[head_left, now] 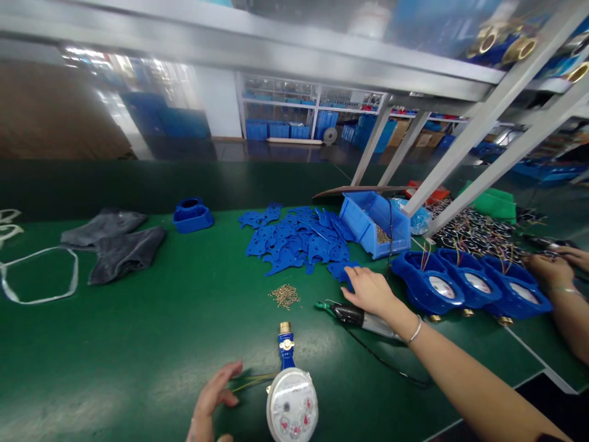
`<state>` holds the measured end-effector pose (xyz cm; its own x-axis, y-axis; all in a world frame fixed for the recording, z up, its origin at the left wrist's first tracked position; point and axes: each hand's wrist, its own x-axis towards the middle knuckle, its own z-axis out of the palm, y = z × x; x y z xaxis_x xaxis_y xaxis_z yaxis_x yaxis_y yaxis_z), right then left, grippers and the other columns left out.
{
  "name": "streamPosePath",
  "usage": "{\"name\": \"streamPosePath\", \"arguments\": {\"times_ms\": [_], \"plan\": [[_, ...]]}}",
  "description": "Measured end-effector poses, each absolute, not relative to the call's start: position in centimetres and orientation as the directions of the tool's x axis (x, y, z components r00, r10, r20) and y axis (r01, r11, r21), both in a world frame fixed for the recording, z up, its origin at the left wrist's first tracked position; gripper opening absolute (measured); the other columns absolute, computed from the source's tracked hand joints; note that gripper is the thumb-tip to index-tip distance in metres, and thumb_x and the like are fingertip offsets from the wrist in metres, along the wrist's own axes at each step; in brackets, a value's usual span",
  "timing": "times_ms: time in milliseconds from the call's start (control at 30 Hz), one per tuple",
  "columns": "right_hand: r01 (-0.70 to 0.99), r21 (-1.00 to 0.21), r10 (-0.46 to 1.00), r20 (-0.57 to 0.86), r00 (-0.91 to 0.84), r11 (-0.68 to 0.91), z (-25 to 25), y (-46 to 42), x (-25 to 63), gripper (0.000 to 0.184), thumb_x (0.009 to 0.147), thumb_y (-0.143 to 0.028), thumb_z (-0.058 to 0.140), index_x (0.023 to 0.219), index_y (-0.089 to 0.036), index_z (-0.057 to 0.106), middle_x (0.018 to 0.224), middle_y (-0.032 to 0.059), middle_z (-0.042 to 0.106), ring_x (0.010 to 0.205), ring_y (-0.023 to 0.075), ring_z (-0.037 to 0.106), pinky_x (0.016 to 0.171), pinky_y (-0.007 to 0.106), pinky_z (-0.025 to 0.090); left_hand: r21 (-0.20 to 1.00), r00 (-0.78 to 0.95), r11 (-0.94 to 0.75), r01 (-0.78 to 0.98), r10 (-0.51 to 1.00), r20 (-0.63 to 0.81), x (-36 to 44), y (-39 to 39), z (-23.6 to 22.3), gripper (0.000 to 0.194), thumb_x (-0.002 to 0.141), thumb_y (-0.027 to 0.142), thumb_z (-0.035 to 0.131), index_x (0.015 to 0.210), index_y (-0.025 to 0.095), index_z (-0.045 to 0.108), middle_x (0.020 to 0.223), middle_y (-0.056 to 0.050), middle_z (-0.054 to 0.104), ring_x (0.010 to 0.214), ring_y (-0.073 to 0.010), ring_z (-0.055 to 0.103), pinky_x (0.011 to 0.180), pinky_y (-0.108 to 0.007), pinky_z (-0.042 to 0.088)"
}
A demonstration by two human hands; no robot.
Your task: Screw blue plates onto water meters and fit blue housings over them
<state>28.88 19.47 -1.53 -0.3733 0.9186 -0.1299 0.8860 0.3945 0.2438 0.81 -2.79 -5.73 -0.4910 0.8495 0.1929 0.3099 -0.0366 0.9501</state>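
Note:
A water meter [292,405] with a round white dial lies at the front of the green bench, its blue pipe body [286,350] and brass end pointing away from me. Thin yellowish wires [255,380] stick out to its left. Beside these wires is my left hand [215,393], slightly blurred, fingers apart and holding nothing. My right hand [372,291] reaches over an electric screwdriver [354,315], its fingertips at a flat blue plastic plate [339,269] on the near edge of a pile of such plates [299,239]. Its thumb stands apart from the fingers.
Small brass screws [285,296] lie heaped before the plates. A blue bin [375,224] stands behind my right hand. Several blue meter housings [442,285] line the right, near another person's hands [552,270]. Grey cloths [124,245] lie left; a metal shelf [276,49] hangs overhead.

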Motion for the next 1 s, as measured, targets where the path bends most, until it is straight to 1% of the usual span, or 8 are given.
{"name": "streamPosePath", "arguments": {"times_ms": [100, 267, 433, 567, 633, 733, 833, 1000], "plan": [[0.896, 0.260, 0.932, -0.073, -0.355, 0.361, -1.9, 20.2, 28.7, 0.062, 0.089, -0.055, 0.051, 0.128, -0.007, 0.048, 0.125, 0.0204, 0.053, 0.117, 0.0306, 0.051, 0.091, 0.041, 0.047, 0.957, -0.585, -0.106, 0.271, 0.771, 0.251, -1.2, -1.2, -4.8, 0.039, 0.091, 0.051, 0.043, 0.108, 0.021, 0.060, 0.106, -0.010, 0.066, 0.082, -0.0233, 0.064, 0.063, -0.032, 0.051], [0.893, 0.276, 0.934, -0.077, -0.348, 0.356, -3.5, 21.1, 27.3, 0.034, 0.092, -0.039, 0.055, 0.112, -0.012, 0.058, 0.108, 0.0098, 0.062, 0.097, 0.0209, 0.061, 0.084, 0.041, 0.052, 0.963, -0.533, -0.091, 0.255, 0.817, 0.218, -2.8, 4.2, -3.3, 0.042, 0.093, 0.052, 0.039, 0.106, 0.017, 0.058, 0.107, -0.010, 0.063, 0.090, -0.0210, 0.061, 0.071, -0.030, 0.048], [0.867, 0.243, 0.898, -0.049, -0.437, 0.435, -1.6, 20.7, 28.0, 0.019, 0.092, -0.019, 0.055, 0.107, -0.009, 0.062, 0.091, 0.0086, 0.066, 0.083, 0.0184, 0.065, 0.075, 0.035, 0.055, 0.978, -0.431, -0.090, 0.188, 0.887, 0.164, -2.1, 6.8, -4.3, 0.035, 0.090, 0.048, 0.048, 0.096, 0.015, 0.058, 0.083, -0.006, 0.064, 0.071, -0.0171, 0.061, 0.064, -0.028, 0.048], [0.844, 0.149, 0.845, 0.076, -0.529, 0.515, 2.1, 17.9, 29.6, 0.027, 0.093, -0.016, 0.047, 0.112, -0.015, 0.066, 0.113, 0.0164, 0.064, 0.106, 0.0268, 0.060, 0.091, 0.042, 0.050, 0.988, -0.287, -0.028, 0.151, 0.955, 0.071, -1.6, 6.1, -5.2, 0.027, 0.084, 0.042, 0.058, 0.084, 0.015, 0.061, 0.070, -0.003, 0.063, 0.062, -0.0151, 0.060, 0.062, -0.027, 0.048], [0.803, -0.037, 0.770, 0.311, -0.557, 0.595, 3.2, 15.7, 29.9, 0.028, 0.094, -0.026, 0.046, 0.111, -0.024, 0.068, 0.128, 0.0126, 0.054, 0.116, 0.0265, 0.054, 0.093, 0.042, 0.049, 0.992, -0.219, 0.007, 0.122, 0.976, 0.021, -1.7, 5.8, -5.3, 0.025, 0.082, 0.040, 0.060, 0.081, 0.015, 0.062, 0.067, -0.002, 0.062, 0.058, -0.0139, 0.059, 0.059, -0.026, 0.047], [0.647, -0.439, 0.769, 0.493, -0.406, 0.623, 3.0, 12.5, 28.8, 0.026, 0.093, -0.028, 0.051, 0.114, -0.029, 0.067, 0.096, 0.0074, 0.063, 0.076, 0.0163, 0.064, 0.063, 0.029, 0.054, 0.997, -0.167, 0.053, 0.056, 0.985, -0.043, -1.9, 5.9, -5.3, 0.026, 0.082, 0.040, 0.060, 0.082, 0.014, 0.062, 0.066, -0.001, 0.060, 0.055, -0.0121, 0.057, 0.056, -0.024, 0.046], [0.416, -0.824, 0.922, 0.319, -0.220, 0.385, 0.8, 10.2, 26.7, 0.029, 0.092, -0.025, 0.054, 0.119, -0.025, 0.063, 0.063, -0.0018, 0.058, 0.043, 0.0102, 0.053, 0.042, 0.022, 0.046, 0.995, -0.138, 0.098, -0.020, 0.985, -0.099, -1.9, 6.1, -5.3, 0.029, 0.082, 0.042, 0.060, 0.084, 0.014, 0.059, 0.067, 0.000, 0.058, 0.053, -0.0107, 0.056, 0.052, -0.022, 0.044], [0.034, -0.971, 0.963, 0.230, -0.144, 0.237, -2.6, 9.4, 23.8, 0.043, 0.094, -0.047, 0.040, 0.092, -0.021, 0.073, 0.091, 0.0111, 0.068, 0.079, 0.0233, 0.067, 0.063, 0.035, 0.057, 0.977, -0.022, 0.176, -0.123, 0.983, -0.180, -1.4, 5.7, -5.1, 0.037, 0.085, 0.050, 0.055, 0.087, 0.013, 0.057, 0.067, -0.001, 0.057, 0.047, -0.0099, 0.055, 0.043, -0.020, 0.040]]}}
